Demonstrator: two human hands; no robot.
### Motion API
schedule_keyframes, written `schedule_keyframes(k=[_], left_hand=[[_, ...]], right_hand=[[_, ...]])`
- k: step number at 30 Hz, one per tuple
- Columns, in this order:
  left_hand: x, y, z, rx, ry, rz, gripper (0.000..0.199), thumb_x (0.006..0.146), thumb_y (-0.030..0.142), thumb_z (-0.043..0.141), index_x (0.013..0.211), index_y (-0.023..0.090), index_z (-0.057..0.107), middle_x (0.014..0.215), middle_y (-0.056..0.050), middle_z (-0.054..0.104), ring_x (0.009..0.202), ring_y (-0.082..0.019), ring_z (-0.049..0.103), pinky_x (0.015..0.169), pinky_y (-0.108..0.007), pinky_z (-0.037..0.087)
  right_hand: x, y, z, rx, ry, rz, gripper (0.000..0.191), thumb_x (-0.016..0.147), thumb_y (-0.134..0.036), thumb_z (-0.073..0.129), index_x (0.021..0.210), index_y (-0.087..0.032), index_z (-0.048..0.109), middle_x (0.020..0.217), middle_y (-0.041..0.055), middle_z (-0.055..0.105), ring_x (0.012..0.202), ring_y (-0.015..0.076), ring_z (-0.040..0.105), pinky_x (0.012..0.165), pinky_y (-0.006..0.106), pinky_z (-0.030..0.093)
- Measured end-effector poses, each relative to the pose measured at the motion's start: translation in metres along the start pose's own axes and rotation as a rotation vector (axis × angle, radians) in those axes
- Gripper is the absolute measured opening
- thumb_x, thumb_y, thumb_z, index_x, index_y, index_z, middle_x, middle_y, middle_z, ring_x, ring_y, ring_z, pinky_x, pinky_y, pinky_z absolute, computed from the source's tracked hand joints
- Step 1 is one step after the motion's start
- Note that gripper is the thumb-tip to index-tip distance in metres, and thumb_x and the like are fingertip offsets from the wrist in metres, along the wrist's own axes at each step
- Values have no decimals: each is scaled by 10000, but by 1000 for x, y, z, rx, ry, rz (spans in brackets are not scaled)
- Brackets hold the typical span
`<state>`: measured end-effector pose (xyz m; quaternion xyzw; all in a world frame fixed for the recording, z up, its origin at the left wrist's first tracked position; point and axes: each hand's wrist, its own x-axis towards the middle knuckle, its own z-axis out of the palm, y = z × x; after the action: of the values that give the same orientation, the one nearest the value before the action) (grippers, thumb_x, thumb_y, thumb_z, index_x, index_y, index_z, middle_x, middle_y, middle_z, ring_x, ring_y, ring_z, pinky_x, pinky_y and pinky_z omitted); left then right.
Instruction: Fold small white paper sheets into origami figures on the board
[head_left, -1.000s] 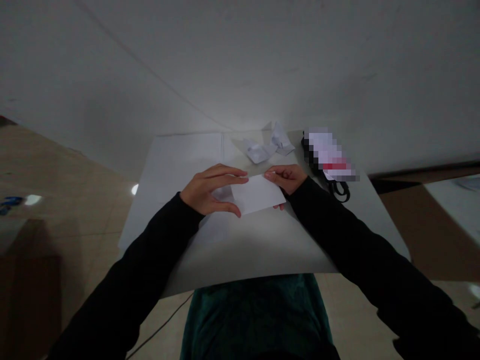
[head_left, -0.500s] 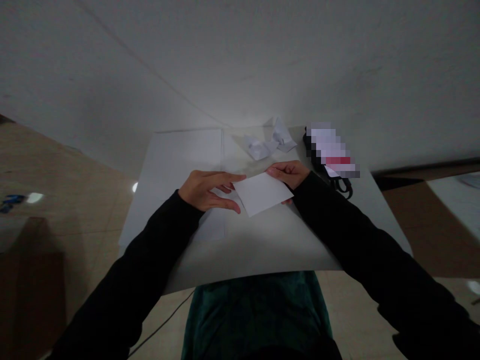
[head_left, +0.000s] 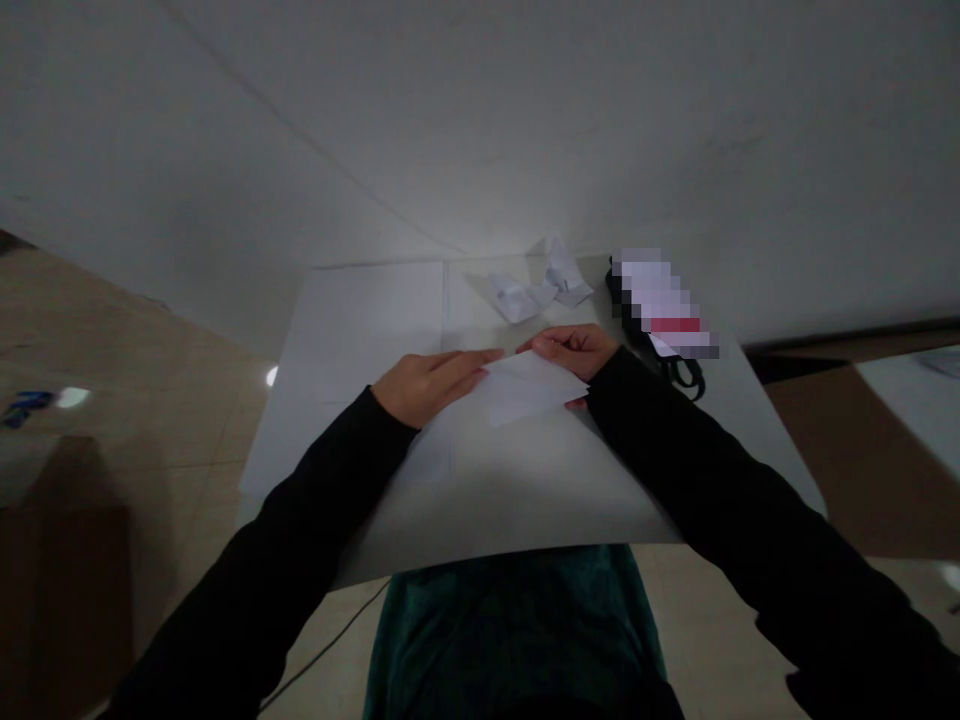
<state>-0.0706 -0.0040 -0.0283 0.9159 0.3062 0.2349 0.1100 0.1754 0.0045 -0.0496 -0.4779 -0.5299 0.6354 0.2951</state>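
A sheet of white paper [head_left: 529, 388] lies on the table, folded or bent over, with its left end under my left hand [head_left: 431, 388]. The fingers of that hand lie flat and close together on the paper. My right hand [head_left: 574, 352] pinches the paper's upper right part, with the thumb on top and a fingertip showing beneath the edge. Both hands stay close to each other. Crumpled white paper pieces [head_left: 529, 292] lie beyond my hands.
The white table top [head_left: 525, 510] carries a large flat white sheet [head_left: 367, 320] at the far left. A pixelated packet [head_left: 660, 305] with a black strap [head_left: 688, 378] lies at the far right. Tiled floor surrounds the table, with a wall beyond it.
My left hand has flattened and slid right onto the paper. The paper now looks bent over and narrower. My right hand still holds it.
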Motion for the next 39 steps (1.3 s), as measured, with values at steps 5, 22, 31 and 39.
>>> schedule_keyframes(k=[5, 22, 31, 39], left_hand=[[1, 6, 6, 163, 92, -51, 248, 927, 329, 497, 1005, 189, 686, 990, -40, 740, 834, -142, 708, 663, -212, 536], [2, 20, 4, 105, 395, -526, 729, 873, 272, 549, 1492, 210, 170, 938, -26, 724, 539, -112, 620, 529, -224, 475], [2, -11, 9, 73, 56, 153, 220, 901, 141, 476, 946, 213, 678, 1211, -68, 641, 1114, -198, 584, 919, -388, 496], [-15, -8, 10, -123, -16, 206, 214, 848, 169, 558, 1026, 198, 672, 1121, -103, 680, 958, -175, 652, 848, -353, 550]], right_hand=[[-5, 0, 5, -162, 418, -303, 400, 881, -486, 476, 1070, -172, 635, 693, 38, 618, 490, 128, 542, 402, 268, 460], [-13, 13, 9, -1034, 380, -1161, 211, 879, -176, 556, 864, -320, 708, 1100, -34, 710, 1107, 181, 606, 923, 399, 344], [-11, 33, -17, -951, 21, -1124, 189, 907, -184, 534, 924, -273, 700, 1035, 0, 740, 1075, 141, 651, 894, 346, 425], [-3, 28, -14, -747, 3, -958, 128, 871, -283, 609, 914, -237, 721, 904, 22, 761, 925, 161, 704, 807, 331, 499]])
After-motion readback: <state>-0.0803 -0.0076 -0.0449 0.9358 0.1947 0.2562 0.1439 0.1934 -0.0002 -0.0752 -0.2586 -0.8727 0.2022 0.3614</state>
